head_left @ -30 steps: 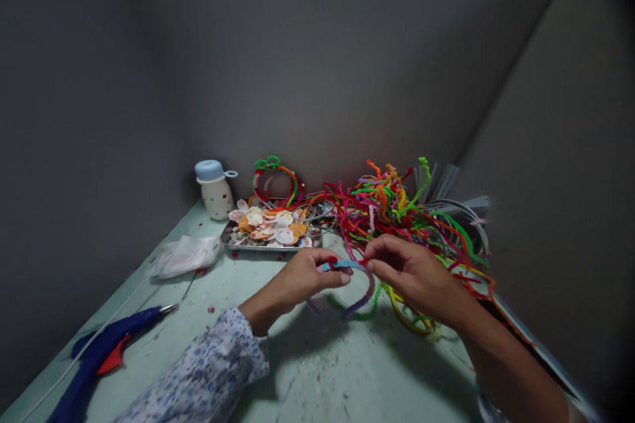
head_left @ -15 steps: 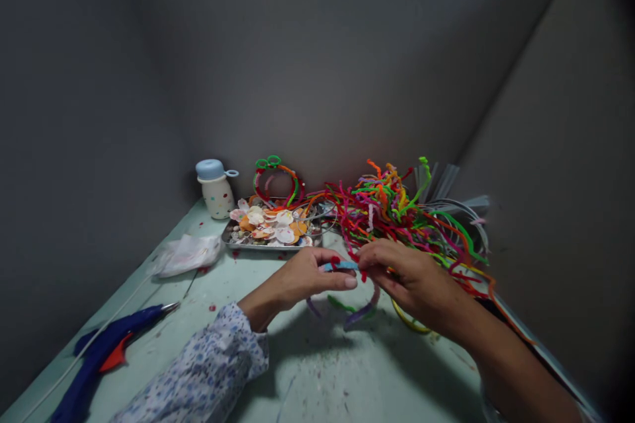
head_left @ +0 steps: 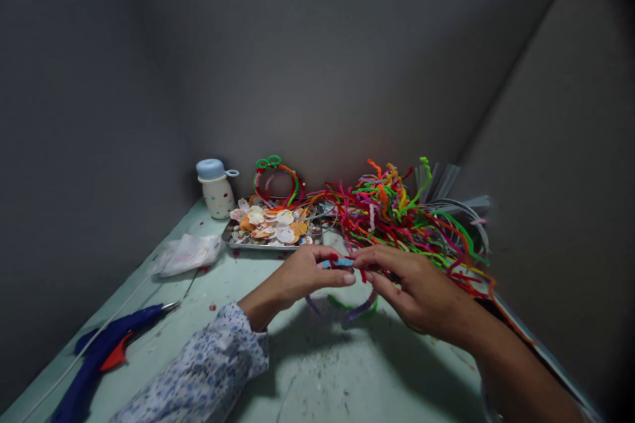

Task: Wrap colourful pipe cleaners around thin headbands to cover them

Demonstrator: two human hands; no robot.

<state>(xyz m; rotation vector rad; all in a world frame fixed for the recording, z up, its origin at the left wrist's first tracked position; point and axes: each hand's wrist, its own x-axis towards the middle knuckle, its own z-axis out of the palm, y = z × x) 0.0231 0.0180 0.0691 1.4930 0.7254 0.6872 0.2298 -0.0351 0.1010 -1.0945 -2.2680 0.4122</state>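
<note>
Between my hands, above the table, is a headband (head_left: 339, 264) wrapped in fuzzy pipe cleaner, light blue on top. Its purple and green lower parts hang below my fingers. My left hand (head_left: 310, 275) pinches the blue stretch between thumb and fingers. A short red pipe cleaner (head_left: 364, 275) is wound at the band, with one end sticking down. My right hand (head_left: 404, 284) is closed at the right end of the blue stretch, fingertips on the red pipe cleaner. The fingers hide part of the band.
A tangle of coloured pipe cleaners (head_left: 391, 211) lies behind my right hand. A metal tray (head_left: 272, 248) holds flower-shaped pieces, with a finished-looking wrapped band (head_left: 297, 188) behind. Leftward are a bottle (head_left: 215, 192), a plastic bag (head_left: 191, 255) and a blue glue gun (head_left: 119, 344) with its cord.
My right hand has turned and shifted slightly, its thumb now lower and the fingers stretched further left along the band. My left hand and the headband have barely moved.
</note>
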